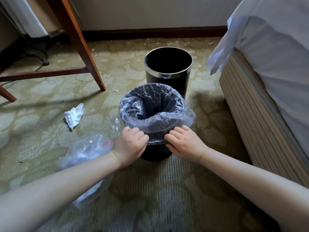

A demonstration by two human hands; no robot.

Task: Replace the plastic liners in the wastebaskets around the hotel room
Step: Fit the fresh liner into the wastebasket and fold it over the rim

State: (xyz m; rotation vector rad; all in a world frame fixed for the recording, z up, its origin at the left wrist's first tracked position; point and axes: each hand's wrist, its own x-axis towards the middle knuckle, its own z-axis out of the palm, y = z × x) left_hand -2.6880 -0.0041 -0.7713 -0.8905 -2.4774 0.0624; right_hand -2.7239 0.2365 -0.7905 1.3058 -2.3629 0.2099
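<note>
Patterned green carpet (167, 190) covers the floor, running back to a dark baseboard (150, 31) along the far wall. Right in front of me on the carpet stands the near wastebasket (155, 154), black and upright, with a clear plastic liner (150, 104) opened inside it and folded over the rim all the way round. My left hand (130, 144) and my right hand (184, 144) are both at the near side of the rim, close together but not touching. Each has its fingers curled and pinches the overhanging edge of the liner against the outside of the basket.

Just behind it, toward the wall, stands the far wastebasket (167, 81). It is also black, with a shiny metal band at the top and no liner inside. The two baskets look nearly touching, though I cannot tell whether they do.

Under my left forearm, on the carpet, lies a crumpled clear bag (87, 148) with something red showing inside. A wadded white tissue (74, 115) lies farther left, and a tiny green scrap (115, 90) sits near a slanted wooden leg (80, 41). A black cable (41, 59) trails across the floor behind that leg. Along the right edge of the floor stands the bed (242, 104), its white sheet (267, 56) hanging over the corner.
</note>
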